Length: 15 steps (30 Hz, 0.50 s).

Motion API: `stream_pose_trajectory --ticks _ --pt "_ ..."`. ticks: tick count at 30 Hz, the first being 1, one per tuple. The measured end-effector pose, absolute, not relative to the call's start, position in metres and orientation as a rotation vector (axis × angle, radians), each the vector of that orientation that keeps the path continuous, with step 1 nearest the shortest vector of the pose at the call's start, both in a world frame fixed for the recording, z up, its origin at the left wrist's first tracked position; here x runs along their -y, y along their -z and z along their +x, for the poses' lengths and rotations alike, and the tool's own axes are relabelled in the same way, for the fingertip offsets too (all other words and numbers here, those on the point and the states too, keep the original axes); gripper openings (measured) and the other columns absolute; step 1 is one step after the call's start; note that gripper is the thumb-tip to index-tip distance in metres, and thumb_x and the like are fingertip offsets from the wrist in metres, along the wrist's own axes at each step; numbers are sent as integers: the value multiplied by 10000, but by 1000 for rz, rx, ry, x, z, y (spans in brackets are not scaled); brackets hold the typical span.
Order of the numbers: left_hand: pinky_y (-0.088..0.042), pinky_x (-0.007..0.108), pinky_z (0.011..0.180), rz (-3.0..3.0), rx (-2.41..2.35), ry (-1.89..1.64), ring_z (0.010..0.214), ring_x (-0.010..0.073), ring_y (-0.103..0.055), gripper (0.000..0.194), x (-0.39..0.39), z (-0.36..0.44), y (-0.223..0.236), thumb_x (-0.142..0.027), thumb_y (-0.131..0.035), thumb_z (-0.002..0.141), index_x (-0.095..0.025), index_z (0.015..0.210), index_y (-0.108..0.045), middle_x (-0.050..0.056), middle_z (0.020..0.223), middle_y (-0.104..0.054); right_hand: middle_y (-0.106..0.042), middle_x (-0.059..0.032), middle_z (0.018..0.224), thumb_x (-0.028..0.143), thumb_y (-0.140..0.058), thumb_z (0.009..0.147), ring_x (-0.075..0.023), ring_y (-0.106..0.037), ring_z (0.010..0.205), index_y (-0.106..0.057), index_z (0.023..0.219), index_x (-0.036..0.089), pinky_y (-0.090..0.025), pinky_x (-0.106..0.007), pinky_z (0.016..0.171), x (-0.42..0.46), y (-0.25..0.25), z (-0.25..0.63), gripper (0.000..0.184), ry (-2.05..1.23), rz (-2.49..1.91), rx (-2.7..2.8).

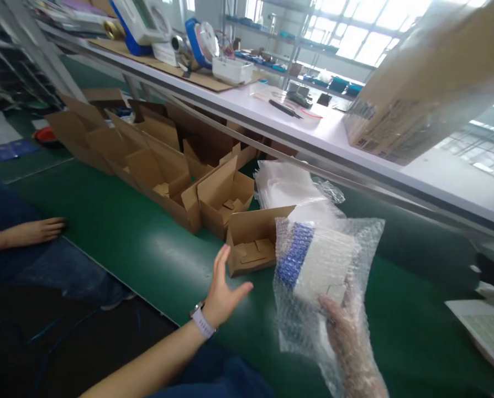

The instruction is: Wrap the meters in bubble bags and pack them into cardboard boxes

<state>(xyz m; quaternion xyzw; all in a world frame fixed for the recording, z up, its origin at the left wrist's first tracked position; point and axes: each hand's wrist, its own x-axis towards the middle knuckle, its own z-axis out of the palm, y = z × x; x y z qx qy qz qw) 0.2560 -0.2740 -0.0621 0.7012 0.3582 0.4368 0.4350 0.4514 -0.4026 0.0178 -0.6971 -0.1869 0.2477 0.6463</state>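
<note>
My right hand (343, 320) is inside a clear bubble-wrap bag (355, 243), closed on a white item with a blue end (313, 262) held upright above the green belt (118, 232). My left hand (222, 293), wearing a wristwatch, hovers open with fingers stretched, just left of the bag and close to a small open cardboard box (253, 243) lying on the belt.
A row of open cardboard boxes (159, 160) runs back along the belt, and a stack of clear bags (288, 185) lies behind the nearest box. Another person's hand (35, 231) rests at the left edge. A white bench (334, 130) with tools and a big carton (429, 83) lies beyond.
</note>
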Motion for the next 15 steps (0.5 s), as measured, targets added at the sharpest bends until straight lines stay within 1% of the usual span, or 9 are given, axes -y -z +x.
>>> stream_pose_trajectory --ticks 1,2,4,6,8,10,12,13,15 --pt "-184 518 1134 1709 -1016 -1087 1402 298 -136 917 265 266 73 -394 -683 744 -190 1444 -125 161 1514 -131 -464 -2 1374 399 -777 558 -331 -421 1257 -349 1354 411 -325 -531 1049 396 -24 465 903 -491 -1688 593" --pt "-144 515 1147 1685 -1074 -1081 1413 296 -77 959 255 277 84 -361 -675 748 -182 1459 -56 158 1529 -64 -444 -27 1390 409 -792 530 -345 -376 1285 -389 1351 366 -268 -534 1077 389 -31 479 916 -414 -1804 792" --pt "-120 479 1164 1662 -1071 -1071 1419 269 -60 871 237 294 103 -273 -580 804 -165 1468 -27 143 1539 -51 -442 -91 1386 437 -785 529 -380 -345 1292 -465 1331 272 -215 -554 1085 372 -42 501 878 -313 -1983 1196" --pt "-141 443 1170 1643 -1042 -1072 1414 233 -123 717 224 297 115 -172 -434 848 -158 1470 -77 123 1535 -129 -458 -128 1368 409 -762 560 -402 -359 1271 -522 1297 234 -221 -568 1069 349 -53 510 795 -294 -2024 1594" --pt "-183 435 1164 1646 -1041 -1061 1393 220 -214 634 217 286 119 -123 -356 855 -150 1459 -164 116 1509 -233 -461 -120 1369 306 -733 582 -408 -375 1253 -544 1279 268 -232 -569 1053 324 -61 504 723 -330 -1928 1988" --pt "-238 445 1146 1684 -1047 -1038 1354 223 -312 564 217 264 116 -123 -340 865 -137 1425 -272 121 1451 -358 -439 -122 1386 175 -690 572 -413 -387 1238 -510 1301 305 -259 -573 1021 300 -64 487 762 -406 -1777 2299" --pt "-280 446 1129 1732 -1028 -1007 1317 221 -379 505 222 239 113 -135 -330 883 -127 1388 -349 121 1387 -451 -439 -159 1373 83 -654 536 -421 -411 1210 -493 1316 289 -300 -574 980 280 -60 464 822 -497 -1651 2468" --pt "-288 438 1127 1748 -1019 -994 1312 216 -386 494 226 227 113 -143 -325 893 -128 1387 -355 118 1381 -460 -444 -179 1360 65 -654 519 -425 -419 1198 -498 1315 270 -317 -573 964 272 -54 452 837 -551 -1613 2506" --pt "-290 414 1129 1755 -1028 -978 1324 200 -368 507 233 205 116 -162 -318 913 -147 1419 -302 103 1416 -422 -475 -199 1317 65 -687 479 -431 -450 1156 -525 1294 237 -349 -572 934 259 -40 431 850 -700 -1597 2469"
